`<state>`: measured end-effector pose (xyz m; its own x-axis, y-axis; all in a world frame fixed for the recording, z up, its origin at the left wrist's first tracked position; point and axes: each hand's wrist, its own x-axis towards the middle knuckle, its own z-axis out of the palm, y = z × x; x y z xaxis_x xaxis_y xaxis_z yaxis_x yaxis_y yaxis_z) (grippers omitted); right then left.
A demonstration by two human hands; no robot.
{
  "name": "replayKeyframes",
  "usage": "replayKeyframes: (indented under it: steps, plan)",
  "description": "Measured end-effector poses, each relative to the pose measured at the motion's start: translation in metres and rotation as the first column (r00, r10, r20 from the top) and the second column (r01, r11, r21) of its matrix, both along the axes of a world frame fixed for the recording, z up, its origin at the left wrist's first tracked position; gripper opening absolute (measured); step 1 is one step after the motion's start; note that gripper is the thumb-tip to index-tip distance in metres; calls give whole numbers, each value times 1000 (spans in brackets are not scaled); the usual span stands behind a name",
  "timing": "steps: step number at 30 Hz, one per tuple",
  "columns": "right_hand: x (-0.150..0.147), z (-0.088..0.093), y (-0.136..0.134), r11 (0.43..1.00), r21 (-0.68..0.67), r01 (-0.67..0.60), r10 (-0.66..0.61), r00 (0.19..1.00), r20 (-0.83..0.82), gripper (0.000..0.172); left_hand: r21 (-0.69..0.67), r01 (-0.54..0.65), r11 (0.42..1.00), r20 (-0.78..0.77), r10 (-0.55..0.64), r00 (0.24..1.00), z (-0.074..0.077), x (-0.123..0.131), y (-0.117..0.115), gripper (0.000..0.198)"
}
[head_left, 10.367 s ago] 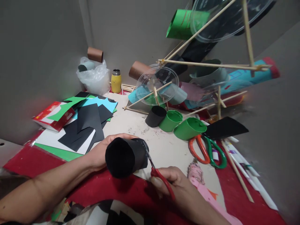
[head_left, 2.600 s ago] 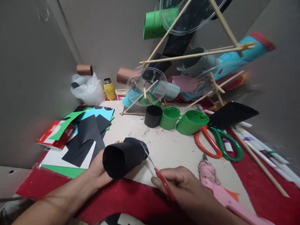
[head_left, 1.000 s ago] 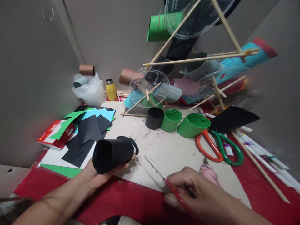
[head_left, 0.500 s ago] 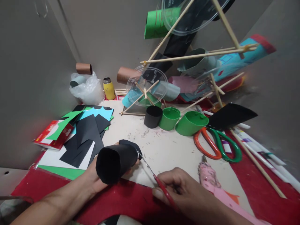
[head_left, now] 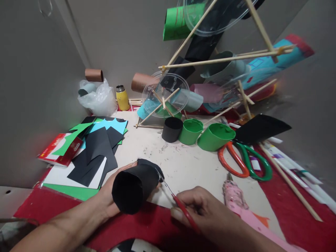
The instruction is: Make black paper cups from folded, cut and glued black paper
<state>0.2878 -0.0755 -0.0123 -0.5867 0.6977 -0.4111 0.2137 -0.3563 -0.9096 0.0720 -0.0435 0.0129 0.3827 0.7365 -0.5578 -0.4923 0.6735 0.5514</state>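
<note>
My left hand (head_left: 109, 196) is wrapped round a black paper tube (head_left: 147, 178) from behind and below, so most of its fingers are hidden. The tube's open end faces me, and a black flap (head_left: 148, 162) curls up at its far end. In my right hand (head_left: 201, 210) are small red-handled scissors (head_left: 181, 208), closed round by the fingers. Their metal blades touch the far edge of the tube by the flap. Past the tube stand a short black paper ring (head_left: 172, 130) and two green paper rings (head_left: 216, 138).
Paper scraps (head_left: 98, 150) are heaped at the left. Large scissors with orange and green handles (head_left: 258, 164) and a pink-wrapped tool (head_left: 233, 194) lie at the right. A wooden stick frame (head_left: 225, 61) with clear plastic lids leans over the back. A yellow bottle (head_left: 122, 99) stands behind.
My left hand and the black tube have shifted slightly right and toward me. The scissors stay at the tube's far edge, and my right hand has hardly moved.
</note>
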Motion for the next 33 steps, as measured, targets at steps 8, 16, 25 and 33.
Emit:
replayKeyframes:
  steps: [8,16,25,33]
  plan:
    - [2,-2,2,1000,-10,-10,9,999,-49,52,63,33,998,-115,-25,993,-11,1,-2,17]
    - [4,-4,1,999,6,-49,50,985,-167,56,15,114,993,-108,-112,988,-2,4,-5,17]
    - [-4,-3,-2,999,27,31,-29,995,-93,60,-80,119,990,56,-115,992,7,7,-7,21]
    - [-4,-4,-4,999,31,33,-32,998,-51,63,-165,116,979,130,-95,987,6,8,-6,24]
